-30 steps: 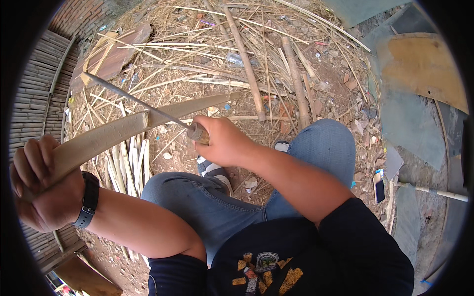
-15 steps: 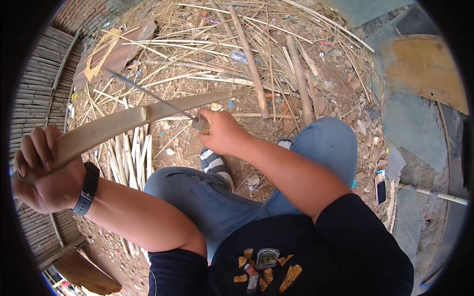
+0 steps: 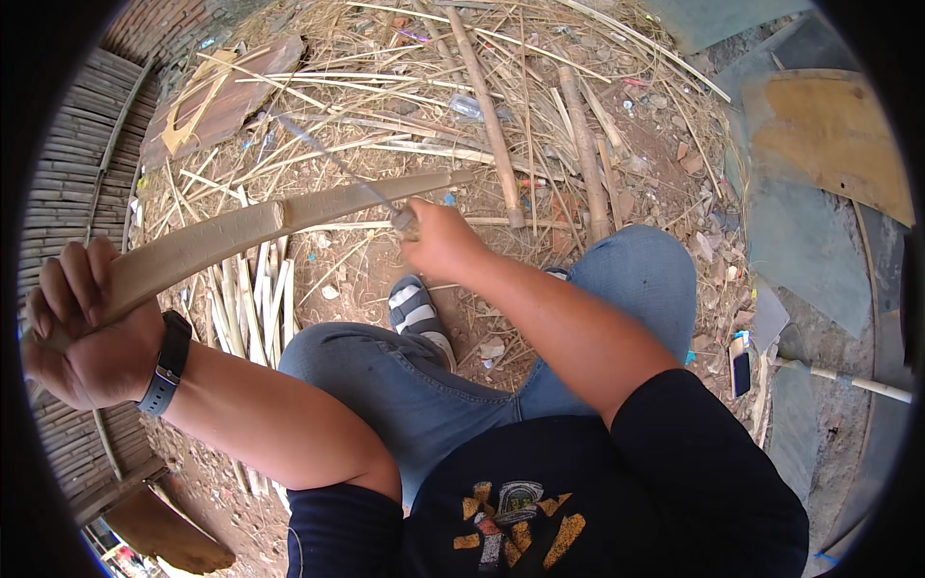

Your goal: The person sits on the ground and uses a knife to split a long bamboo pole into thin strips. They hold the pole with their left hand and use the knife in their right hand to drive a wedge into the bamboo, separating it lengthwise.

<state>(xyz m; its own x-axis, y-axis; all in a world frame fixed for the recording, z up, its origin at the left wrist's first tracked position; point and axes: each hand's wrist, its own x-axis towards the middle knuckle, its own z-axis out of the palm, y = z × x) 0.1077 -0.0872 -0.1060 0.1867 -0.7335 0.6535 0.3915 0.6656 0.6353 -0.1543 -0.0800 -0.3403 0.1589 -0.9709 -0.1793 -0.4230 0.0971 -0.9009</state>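
Note:
My left hand (image 3: 92, 332), with a dark watch on the wrist, is closed around the near-left end of a long split bamboo piece (image 3: 207, 246). The piece is raised off the ground and slants away to the right. A node ridge crosses its middle. My right hand (image 3: 445, 241) grips the stubby handle of a long-bladed knife (image 3: 332, 159). Its thin blade, seen nearly edge-on, points up and left across the bamboo beyond the node. Whether the edge touches the bamboo I cannot tell.
Bamboo strips (image 3: 255, 303) lie on the ground below the held piece. Beyond are bamboo poles (image 3: 487, 120), a plastic bottle (image 3: 464, 106) and a brown board (image 3: 226, 96). A woven bamboo wall (image 3: 72, 183) stands left. A phone (image 3: 740, 371) lies at right near grey sheets (image 3: 805, 241).
My right hand has shifted slightly to the right, and the knife blade has moved right along the bamboo toward its far end. My left hand and the bamboo stay nearly in place.

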